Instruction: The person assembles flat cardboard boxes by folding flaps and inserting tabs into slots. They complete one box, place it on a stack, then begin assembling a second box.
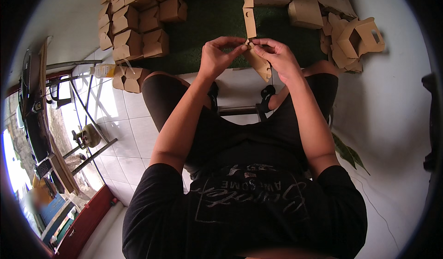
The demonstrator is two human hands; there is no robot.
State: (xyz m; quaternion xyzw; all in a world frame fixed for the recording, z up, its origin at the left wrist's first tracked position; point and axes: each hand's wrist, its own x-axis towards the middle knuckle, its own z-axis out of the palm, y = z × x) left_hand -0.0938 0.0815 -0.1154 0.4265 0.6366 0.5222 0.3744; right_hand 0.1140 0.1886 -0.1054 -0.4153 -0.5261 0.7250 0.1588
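Between my two hands hangs a partly folded brown cardboard box point(259, 64), seen nearly edge-on, over the near edge of the green mat. A narrow panel point(249, 22) with a small round mark stands up beyond my fingertips. My left hand point(220, 53) pinches the cardboard at its fold, thumb and forefinger together. From the other side, my right hand point(278, 56) grips the same fold with thumb and forefinger. The fingertips of both hands nearly meet there. Exactly how the flaps fit together at that spot is too small to tell.
Folded brown boxes point(127, 20) are stacked at the left of the green mat point(203, 23). Flat cardboard pieces point(339, 35) and an open box with a handle hole point(357, 39) lie at the right. A yellowish bottle point(104, 70) lies beside the left stack. A gas cylinder point(88, 136) stands further left.
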